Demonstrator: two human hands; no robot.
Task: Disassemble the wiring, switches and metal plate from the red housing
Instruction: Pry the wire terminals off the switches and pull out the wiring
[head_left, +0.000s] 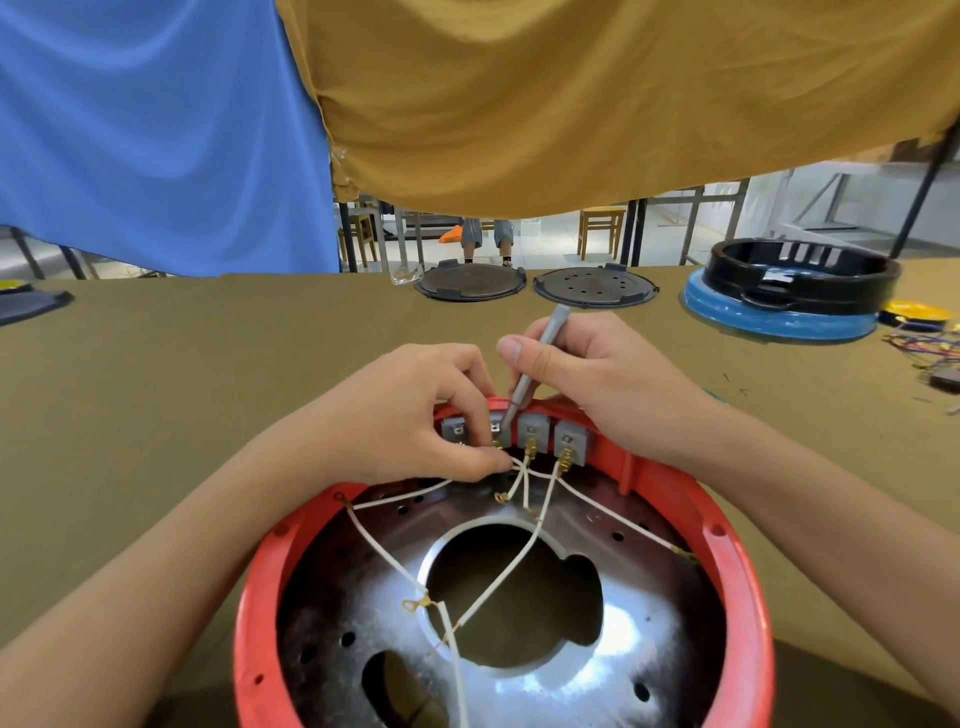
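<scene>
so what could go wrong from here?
1. The screwdriver in the right hand bears on a switch terminal right beside the left hand's pinching fingertips; a slip could jab them.
2. The white wires cross each other over the metal plate; pulling one may snag another still attached.
3. Neither hand steadies the red housing, so pushing could shift it.

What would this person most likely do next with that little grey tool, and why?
Probably turn the screwdriver to loosen the terminal screw on the second switch. The right hand holds its tip on that terminal, while the left hand pinches the white wire just below, seemingly ready to pull it free of the red housing.
</scene>
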